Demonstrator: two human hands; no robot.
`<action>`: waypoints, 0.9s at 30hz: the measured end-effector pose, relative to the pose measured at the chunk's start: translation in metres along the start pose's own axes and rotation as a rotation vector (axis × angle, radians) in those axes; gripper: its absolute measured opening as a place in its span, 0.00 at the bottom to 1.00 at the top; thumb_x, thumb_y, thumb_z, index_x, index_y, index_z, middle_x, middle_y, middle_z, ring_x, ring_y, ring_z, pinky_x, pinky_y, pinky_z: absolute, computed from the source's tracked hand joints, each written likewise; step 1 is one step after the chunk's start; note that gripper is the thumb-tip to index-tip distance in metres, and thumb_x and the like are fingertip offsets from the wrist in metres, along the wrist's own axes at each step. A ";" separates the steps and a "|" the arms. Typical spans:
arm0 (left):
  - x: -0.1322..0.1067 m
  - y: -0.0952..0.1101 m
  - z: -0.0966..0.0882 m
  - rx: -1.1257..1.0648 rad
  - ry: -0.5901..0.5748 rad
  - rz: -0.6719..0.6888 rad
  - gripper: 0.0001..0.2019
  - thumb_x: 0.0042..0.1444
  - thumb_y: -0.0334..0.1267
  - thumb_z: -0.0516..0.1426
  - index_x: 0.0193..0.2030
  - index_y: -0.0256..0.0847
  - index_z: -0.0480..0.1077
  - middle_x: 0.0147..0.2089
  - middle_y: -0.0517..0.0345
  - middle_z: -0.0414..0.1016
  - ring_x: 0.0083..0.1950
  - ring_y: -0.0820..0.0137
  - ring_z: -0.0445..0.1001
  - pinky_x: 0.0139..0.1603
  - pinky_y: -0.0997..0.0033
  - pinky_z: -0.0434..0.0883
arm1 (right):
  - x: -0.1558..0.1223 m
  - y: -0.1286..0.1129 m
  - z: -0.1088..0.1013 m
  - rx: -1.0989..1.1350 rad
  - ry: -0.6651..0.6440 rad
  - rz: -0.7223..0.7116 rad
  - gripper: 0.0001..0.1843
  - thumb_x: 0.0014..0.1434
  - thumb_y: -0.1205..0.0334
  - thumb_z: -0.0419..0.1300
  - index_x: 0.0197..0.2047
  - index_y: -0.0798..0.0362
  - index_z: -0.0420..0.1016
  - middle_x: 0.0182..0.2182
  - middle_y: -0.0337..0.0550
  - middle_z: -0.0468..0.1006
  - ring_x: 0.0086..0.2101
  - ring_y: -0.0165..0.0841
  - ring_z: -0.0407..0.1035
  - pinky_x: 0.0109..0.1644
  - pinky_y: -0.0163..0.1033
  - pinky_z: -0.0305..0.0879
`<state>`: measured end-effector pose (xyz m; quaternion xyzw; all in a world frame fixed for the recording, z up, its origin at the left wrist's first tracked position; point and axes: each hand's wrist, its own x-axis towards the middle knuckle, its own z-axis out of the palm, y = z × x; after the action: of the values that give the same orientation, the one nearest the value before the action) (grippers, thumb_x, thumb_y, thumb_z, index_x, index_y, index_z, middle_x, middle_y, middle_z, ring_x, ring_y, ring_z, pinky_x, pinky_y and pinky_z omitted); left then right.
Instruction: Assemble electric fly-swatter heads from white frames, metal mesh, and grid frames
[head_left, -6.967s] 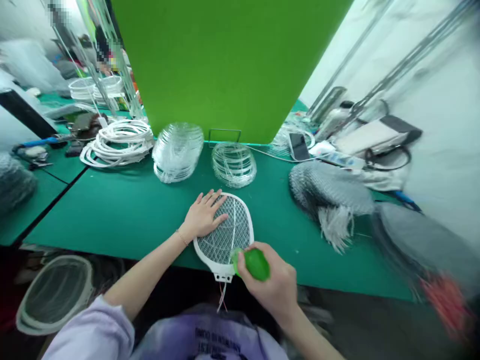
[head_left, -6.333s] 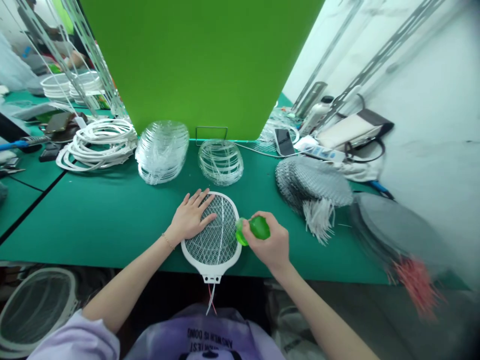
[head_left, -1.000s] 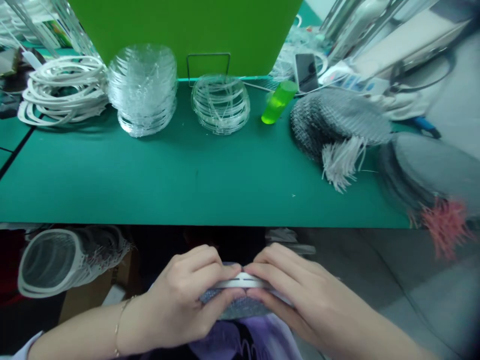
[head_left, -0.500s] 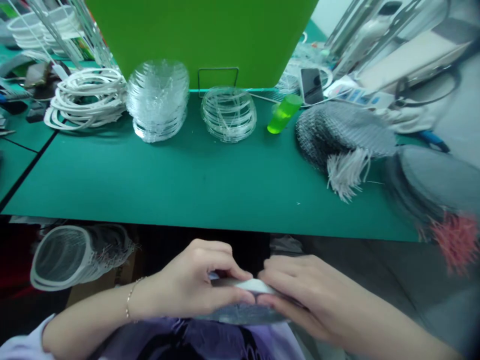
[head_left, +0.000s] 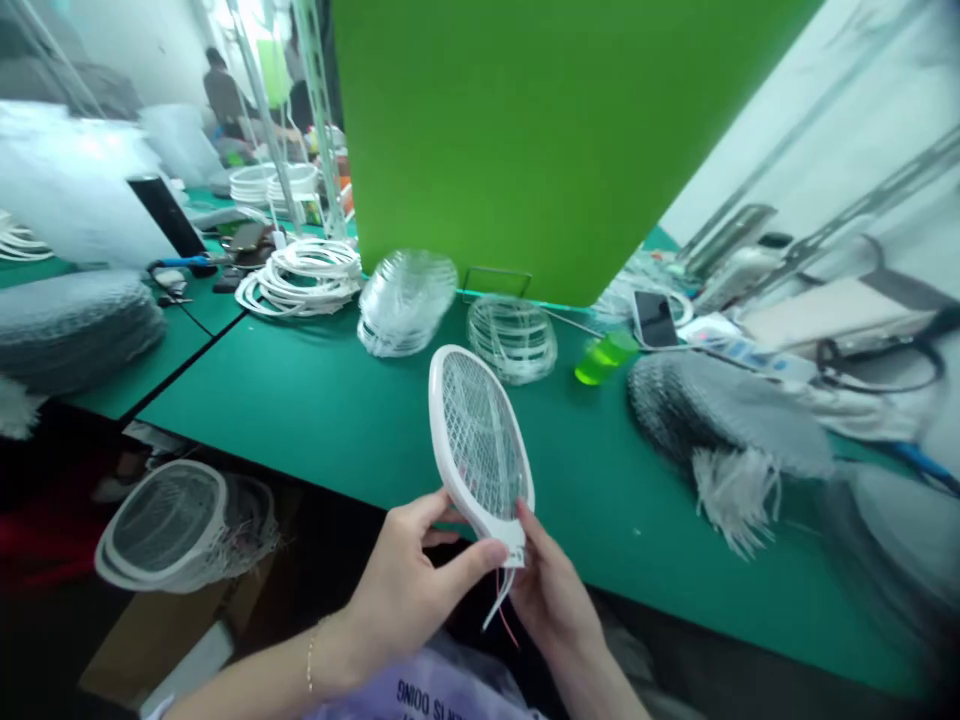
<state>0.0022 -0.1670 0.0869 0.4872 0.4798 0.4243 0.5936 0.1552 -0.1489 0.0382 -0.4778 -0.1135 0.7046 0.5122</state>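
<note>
A white oval racket head with mesh inside, like that of an electric mosquito swatter (head_left: 484,440), stands tilted up between my hands in front of the table edge. My left hand (head_left: 420,565) grips its lower left rim, the thumb lying across the neck. On the lower right side my right hand (head_left: 551,580) holds the frame, its thumb on the rim and its other fingers mostly hidden behind. White and red wires (head_left: 501,600) dangle from the neck. Below left of the table, a stack of similar racket heads (head_left: 169,525) sits on a cardboard box.
On the green table (head_left: 315,410) lie white rings (head_left: 307,280), clear oval pieces (head_left: 409,300), thin clear rings (head_left: 511,338), a green cylinder (head_left: 606,357) and stacked grey mesh ovals (head_left: 720,410). A green panel (head_left: 540,140) stands behind. A person (head_left: 225,95) is far left.
The racket head has swung from edge-on near my lap to upright over the table edge, its mesh now facing me. Both hands still hold it. The view has tilted up and turned left.
</note>
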 end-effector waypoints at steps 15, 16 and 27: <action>-0.005 0.002 -0.032 -0.110 0.172 0.122 0.17 0.63 0.49 0.59 0.42 0.33 0.76 0.38 0.50 0.81 0.40 0.64 0.80 0.45 0.68 0.76 | 0.003 0.016 0.034 -0.098 -0.232 -0.047 0.16 0.37 0.59 0.80 0.27 0.56 0.82 0.27 0.44 0.83 0.28 0.33 0.78 0.31 0.32 0.75; -0.003 0.004 -0.035 -0.122 0.157 0.105 0.18 0.62 0.50 0.60 0.41 0.33 0.77 0.39 0.49 0.81 0.41 0.63 0.80 0.47 0.68 0.75 | 0.001 0.014 0.039 -0.103 -0.209 -0.047 0.16 0.37 0.58 0.80 0.27 0.56 0.82 0.27 0.44 0.83 0.28 0.33 0.78 0.31 0.31 0.75; 0.018 0.000 -0.058 -0.210 0.040 -0.215 0.31 0.50 0.65 0.59 0.13 0.39 0.60 0.10 0.65 0.56 0.10 0.81 0.52 0.10 0.78 0.46 | -0.002 0.003 0.074 -0.265 -0.177 0.122 0.24 0.38 0.53 0.79 0.31 0.61 0.79 0.24 0.41 0.79 0.21 0.26 0.71 0.22 0.27 0.69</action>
<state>-0.0520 -0.1394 0.0803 0.3596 0.4939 0.4160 0.6735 0.0949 -0.1270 0.0757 -0.4833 -0.2210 0.7525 0.3890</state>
